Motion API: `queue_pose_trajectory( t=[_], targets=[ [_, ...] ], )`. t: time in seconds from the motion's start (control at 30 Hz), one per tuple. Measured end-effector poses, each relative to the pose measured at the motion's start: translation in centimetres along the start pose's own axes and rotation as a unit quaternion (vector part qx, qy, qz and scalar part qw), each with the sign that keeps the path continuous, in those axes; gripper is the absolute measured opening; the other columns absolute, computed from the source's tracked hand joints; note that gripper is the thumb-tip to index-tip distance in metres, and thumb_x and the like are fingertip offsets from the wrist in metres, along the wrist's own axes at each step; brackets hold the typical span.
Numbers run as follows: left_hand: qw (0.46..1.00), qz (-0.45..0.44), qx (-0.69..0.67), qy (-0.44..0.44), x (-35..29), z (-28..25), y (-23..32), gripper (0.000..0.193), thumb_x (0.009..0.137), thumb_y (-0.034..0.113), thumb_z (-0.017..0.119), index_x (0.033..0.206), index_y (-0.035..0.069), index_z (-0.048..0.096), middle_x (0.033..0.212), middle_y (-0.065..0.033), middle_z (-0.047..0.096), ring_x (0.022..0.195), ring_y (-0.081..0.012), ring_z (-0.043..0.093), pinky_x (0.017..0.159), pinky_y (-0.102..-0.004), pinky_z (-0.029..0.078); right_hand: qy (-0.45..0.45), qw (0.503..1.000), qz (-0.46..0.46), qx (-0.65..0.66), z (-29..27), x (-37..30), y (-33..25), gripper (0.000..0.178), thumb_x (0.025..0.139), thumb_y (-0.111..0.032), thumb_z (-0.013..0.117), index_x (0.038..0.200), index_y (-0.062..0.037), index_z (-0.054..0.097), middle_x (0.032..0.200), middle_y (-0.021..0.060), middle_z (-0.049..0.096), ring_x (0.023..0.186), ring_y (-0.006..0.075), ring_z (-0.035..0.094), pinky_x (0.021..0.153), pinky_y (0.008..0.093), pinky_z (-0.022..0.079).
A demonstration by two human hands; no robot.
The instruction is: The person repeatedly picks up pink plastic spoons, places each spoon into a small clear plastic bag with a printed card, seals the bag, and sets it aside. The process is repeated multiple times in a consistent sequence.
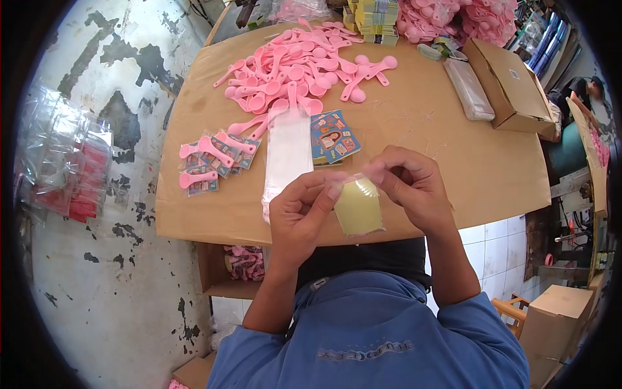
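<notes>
Packed pink spoons [208,162] lie at the left of the cardboard-covered bench [453,155], beside a stack of clear sleeves [287,155]. The left hand [299,217] pinches the top edge of a small clear bag [358,206] above the bench's near edge; the right hand [414,188] fingers pinch its other top corner.

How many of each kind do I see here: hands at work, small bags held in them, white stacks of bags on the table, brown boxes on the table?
Hands: 2, the left hand and the right hand
small bag, held by both: 1
white stack of bags: 1
brown box: 1
Total: 5
</notes>
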State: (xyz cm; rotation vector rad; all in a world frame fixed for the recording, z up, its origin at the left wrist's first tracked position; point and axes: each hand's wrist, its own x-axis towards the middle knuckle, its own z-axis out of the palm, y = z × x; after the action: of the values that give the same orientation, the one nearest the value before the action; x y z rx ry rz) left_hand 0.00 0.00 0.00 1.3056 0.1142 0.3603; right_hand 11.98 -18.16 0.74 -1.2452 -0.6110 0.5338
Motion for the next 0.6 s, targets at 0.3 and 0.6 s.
queue_pose_trajectory(
  t=[0.3, 0.6],
  targets=[
    [0.993, 0.105, -0.022, -0.041, 0.0, -0.8, -0.8, 0.011, 0.101, 0.002, 0.059, 0.106, -0.003, 0.067, 0.097, -0.0059, 0.070, 0.086, -0.0087, 0.067, 0.078, -0.0229, 0.053, -0.083, 0.984, -0.129, -0.093, -0.5, 0.2, -1.1, 0.017, 0.090, 0.008, 0.061, 0.098, -0.0008, 0.073, 0.095, 0.0055, 0.063, 0.085, 0.0092, 0.058, 0.070, 0.0210, 0.043],
    [0.995, -0.015, -0.088, -0.036, -0.7, -0.1, 1.1, 0.041, 0.093, -0.005, 0.070, 0.132, 0.001, 0.057, 0.120, -0.0206, 0.072, 0.104, -0.0153, 0.070, 0.083, -0.0233, 0.055, -0.011, 0.993, -0.097, -0.074, 1.7, -0.2, -0.6, 0.021, 0.089, 0.002, 0.074, 0.107, -0.0049, 0.064, 0.097, -0.0021, 0.060, 0.073, 0.0000, 0.048, 0.060, 0.0184, 0.035]
  ],
)
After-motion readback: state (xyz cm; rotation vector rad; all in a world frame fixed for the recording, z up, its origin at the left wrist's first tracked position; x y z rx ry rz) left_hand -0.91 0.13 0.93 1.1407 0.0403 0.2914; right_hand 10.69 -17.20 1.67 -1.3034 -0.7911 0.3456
